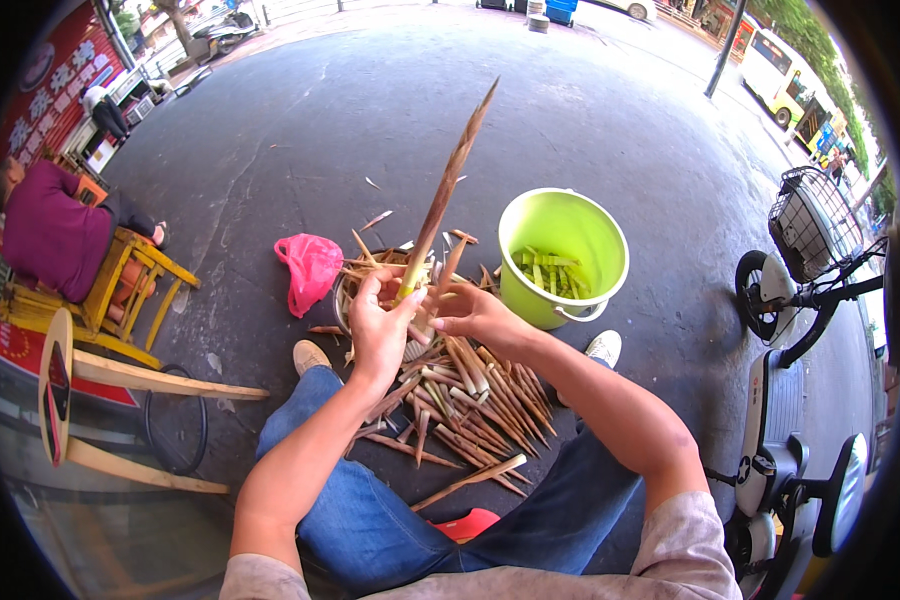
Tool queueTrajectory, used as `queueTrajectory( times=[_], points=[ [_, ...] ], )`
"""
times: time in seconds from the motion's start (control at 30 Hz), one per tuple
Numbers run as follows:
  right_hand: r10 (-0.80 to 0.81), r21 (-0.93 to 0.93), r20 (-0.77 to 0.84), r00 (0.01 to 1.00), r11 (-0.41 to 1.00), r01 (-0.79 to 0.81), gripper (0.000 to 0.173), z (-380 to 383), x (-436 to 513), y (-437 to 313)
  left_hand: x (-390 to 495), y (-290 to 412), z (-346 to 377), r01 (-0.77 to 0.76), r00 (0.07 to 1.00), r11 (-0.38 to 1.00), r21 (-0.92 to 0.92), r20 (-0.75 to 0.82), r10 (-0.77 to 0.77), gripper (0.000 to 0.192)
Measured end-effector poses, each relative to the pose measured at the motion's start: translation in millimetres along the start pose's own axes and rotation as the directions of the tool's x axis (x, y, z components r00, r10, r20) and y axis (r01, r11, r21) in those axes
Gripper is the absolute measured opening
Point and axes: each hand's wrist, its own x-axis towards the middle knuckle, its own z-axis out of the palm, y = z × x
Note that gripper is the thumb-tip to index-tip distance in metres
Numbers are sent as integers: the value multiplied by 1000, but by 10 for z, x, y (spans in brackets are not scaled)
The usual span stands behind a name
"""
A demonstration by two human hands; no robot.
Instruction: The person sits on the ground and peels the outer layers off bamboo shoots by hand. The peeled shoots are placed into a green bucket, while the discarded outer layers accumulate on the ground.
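Observation:
My left hand (381, 322) grips a long, slender bamboo shoot (448, 187) near its pale green base, its brown tip pointing up and away from me. Close beside it, the fingers of my right hand (480, 315) pinch a loose brown sheath (451, 264) at the shoot's lower end; whether it is still attached is unclear. Below both hands lies a heap of unpeeled bamboo shoots (487, 405) on the pavement between my feet. Behind my left hand stands a round container (339, 300) full of peeled husks, partly hidden. A green bucket (514, 296) to the right holds cut green pieces (551, 271).
A pink plastic bag (309, 271) lies left of the husks. At the left are a wooden stool (58, 386) with a phone on it and a person (60, 225) on a yellow chair (131, 289). An electric scooter (776, 405) stands at right. Something red (469, 523) lies beneath me.

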Motion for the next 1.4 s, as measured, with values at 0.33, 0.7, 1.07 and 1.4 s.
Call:
queueTrajectory(
  times=[0.33, 0.7, 1.07, 1.4],
  points=[
    [-820, -927, 229, 525, -19, 374, 20, -108, -108, -426, -35, 50, -14, -305, 952, 849, 431, 105, 289, 21],
    [-636, -912, 408, 655, -244, 331, 20, -193, -136, -452, -82, -117, -17, -323, 941, 798, 509, 264, 213, 22],
    [-646, -908, 410, 644, -224, 354, 21, -185, -82, -388, -112, -14, -57, -448, 894, 599, 664, 326, 306, 21],
    [-581, -895, 443, 683, -246, 371, 17, -181, -73, -384, -148, -4, -56, -391, 920, 594, 703, 320, 227, 26]
  ],
)
